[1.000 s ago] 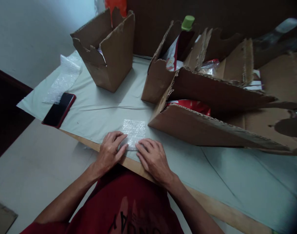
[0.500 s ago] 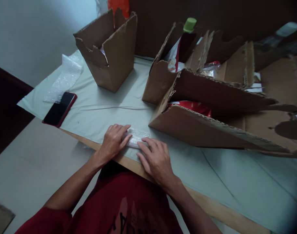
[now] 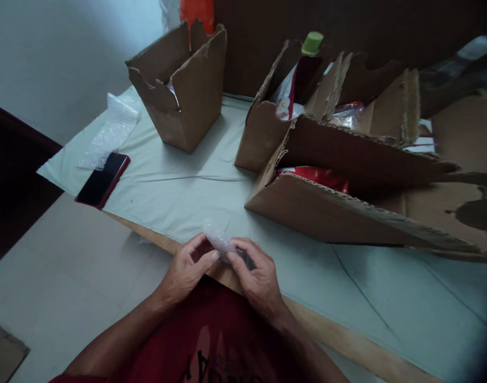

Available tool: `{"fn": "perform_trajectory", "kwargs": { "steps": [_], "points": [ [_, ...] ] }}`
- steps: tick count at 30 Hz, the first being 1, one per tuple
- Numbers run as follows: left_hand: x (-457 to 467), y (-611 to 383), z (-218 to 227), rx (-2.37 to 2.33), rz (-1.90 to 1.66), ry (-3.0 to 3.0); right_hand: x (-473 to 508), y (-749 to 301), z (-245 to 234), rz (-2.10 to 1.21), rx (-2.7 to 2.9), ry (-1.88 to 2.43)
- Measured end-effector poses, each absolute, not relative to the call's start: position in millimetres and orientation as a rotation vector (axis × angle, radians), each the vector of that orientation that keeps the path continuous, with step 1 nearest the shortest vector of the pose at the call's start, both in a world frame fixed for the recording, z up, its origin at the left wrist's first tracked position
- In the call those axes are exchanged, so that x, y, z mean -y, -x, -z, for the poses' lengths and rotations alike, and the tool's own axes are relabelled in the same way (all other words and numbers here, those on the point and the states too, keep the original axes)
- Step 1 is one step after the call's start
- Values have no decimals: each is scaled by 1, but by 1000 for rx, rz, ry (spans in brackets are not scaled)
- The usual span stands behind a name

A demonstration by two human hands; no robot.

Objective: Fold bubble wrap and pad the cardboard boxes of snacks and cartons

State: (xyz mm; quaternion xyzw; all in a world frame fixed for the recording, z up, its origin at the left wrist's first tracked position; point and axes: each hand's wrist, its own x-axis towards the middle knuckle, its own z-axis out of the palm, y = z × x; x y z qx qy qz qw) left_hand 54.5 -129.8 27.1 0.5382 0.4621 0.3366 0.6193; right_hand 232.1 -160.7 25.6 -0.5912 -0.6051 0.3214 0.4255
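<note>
A small roll of clear bubble wrap is held between my two hands at the table's front edge. My left hand pinches its left side, with the thumb near the middle. On the right end, my right hand grips with thumb and fingers. Whether anything lies inside the wrap I cannot make out. Another loose sheet of bubble wrap rests at the far left of the table, touching a phone with a dark screen and a red case.
An open cardboard box stands at the back left. To the right, a long cardboard holder and several cardboard bins hold packets, among them a red packet. A green cap sticks up behind. Pale cloth covers the table.
Both hands have lifted the bubble wrap off the cloth and drawn it nearer to my body. They lay over it flat on the table before; now fingers and thumbs pinch it.
</note>
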Motion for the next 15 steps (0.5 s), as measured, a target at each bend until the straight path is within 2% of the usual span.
{"fn": "perform_trajectory", "kwargs": {
  "steps": [3,8,15],
  "points": [
    [127,-63,-27,-1052,-800,-1261,172,-233,-29,-913,1462,1458],
    [130,-64,-30,-1151,-867,-1689,177,-266,-47,-797,1573,1465],
    [129,-71,-39,-804,-752,-1960,175,-285,-76,-940,2015,1397]
  ]
}}
